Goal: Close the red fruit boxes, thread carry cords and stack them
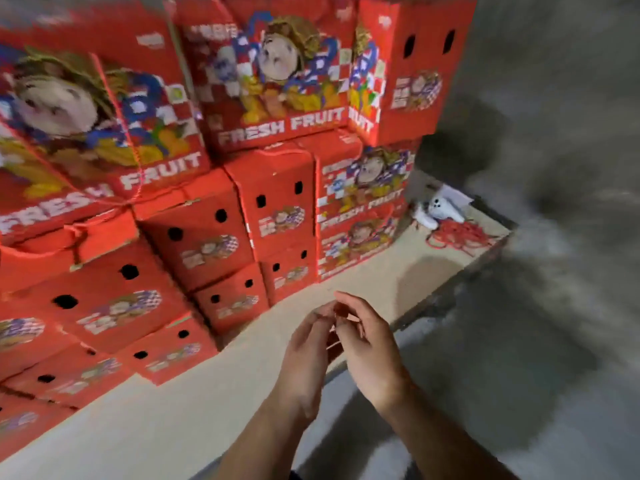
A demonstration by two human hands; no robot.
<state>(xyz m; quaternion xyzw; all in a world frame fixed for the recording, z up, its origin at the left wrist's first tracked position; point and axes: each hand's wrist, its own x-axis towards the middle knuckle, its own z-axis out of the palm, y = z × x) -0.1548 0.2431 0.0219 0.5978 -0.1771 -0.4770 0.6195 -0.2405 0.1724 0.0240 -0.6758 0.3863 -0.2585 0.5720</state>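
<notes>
Red fruit boxes (242, 209) fill the left and middle of the head view, stacked in tiers on a pale board platform (363, 282) that keeps them off the grey concrete floor (519, 341). Most show their end faces outward, each with two dark holes, which I take to be where the carry cords pass. A large box at upper left (97, 133) already has a red cord (121, 109) running up over its printed front, so it looks finished.

Both hands are low in the middle, out over the platform's front edge. The left hand (304, 355) and right hand (367, 344) meet at the fingertips, fingers curled; they seem to pinch something thin and reddish between them, probably a cord, but blur keeps me from being sure.

A loose heap of red cords (460, 235) lies at the platform's far right corner, near a small white object (436, 209) I cannot identify. Supply likely sits there within reach of the stack.
</notes>
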